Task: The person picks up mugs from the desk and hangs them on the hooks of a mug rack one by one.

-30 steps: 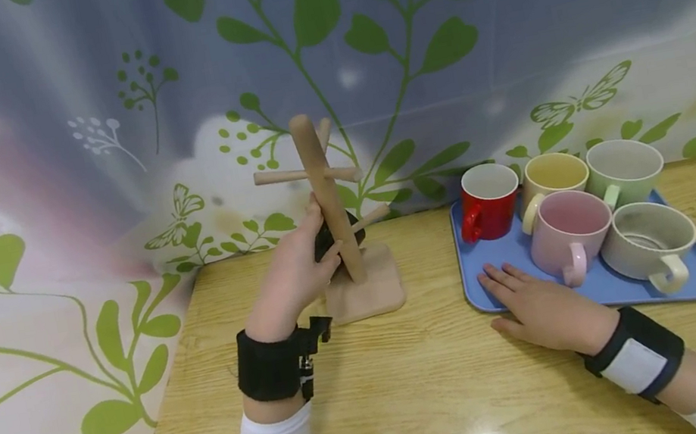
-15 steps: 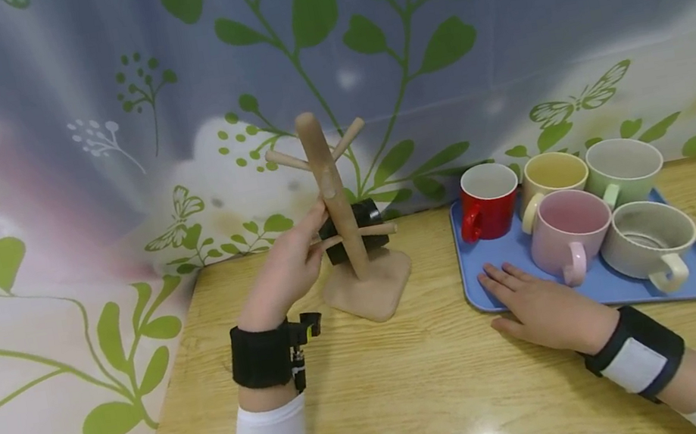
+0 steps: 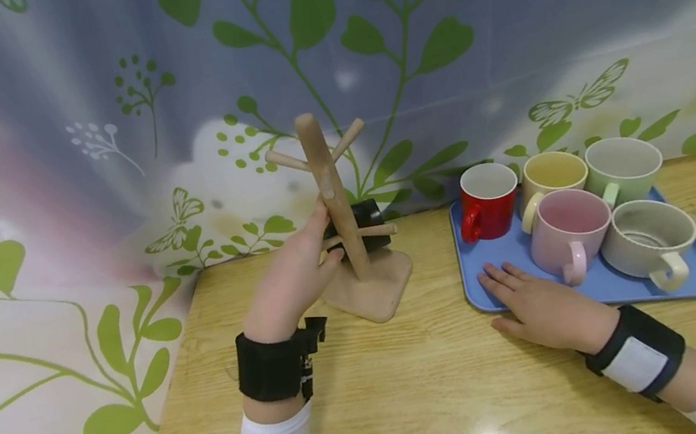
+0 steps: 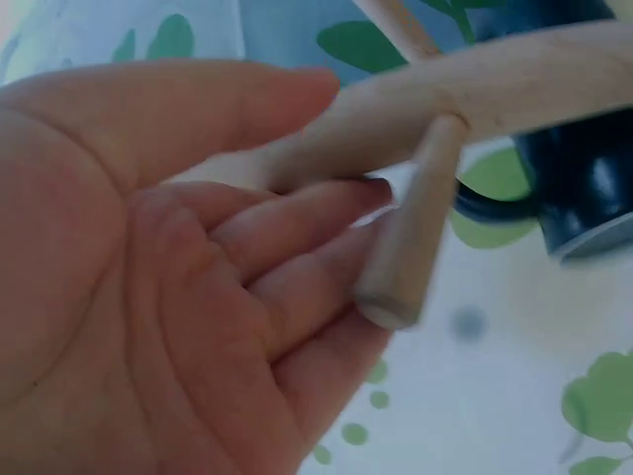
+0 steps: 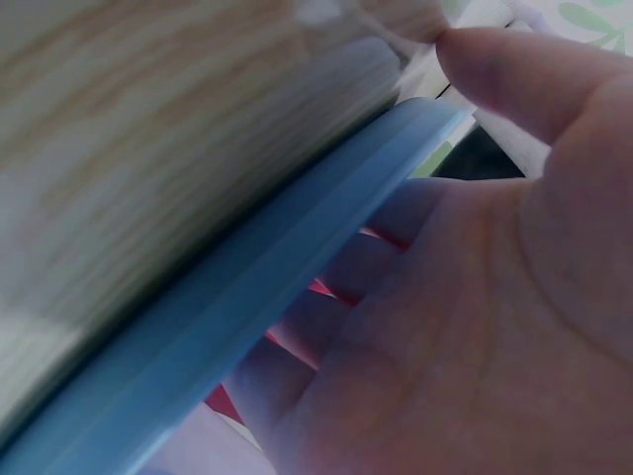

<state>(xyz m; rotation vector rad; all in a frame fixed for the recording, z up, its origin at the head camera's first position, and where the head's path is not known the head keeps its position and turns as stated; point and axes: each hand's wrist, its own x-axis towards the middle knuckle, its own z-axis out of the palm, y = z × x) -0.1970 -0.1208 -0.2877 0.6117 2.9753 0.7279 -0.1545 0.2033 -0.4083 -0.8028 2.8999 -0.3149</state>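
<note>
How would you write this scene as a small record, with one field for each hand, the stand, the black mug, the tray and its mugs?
Left hand: beside the post of the wooden stand, fingers loosely extended; firmness of contact unclear
Wooden stand: upright on the table
Black mug: behind the post, tipped on its side; its support is partly hidden
Right hand: lying over the near left edge of the tray
Tray: blue, right of the wooden stand
Mugs on tray: five, all upright; red, yellow, pale green, pink, greyish
</note>
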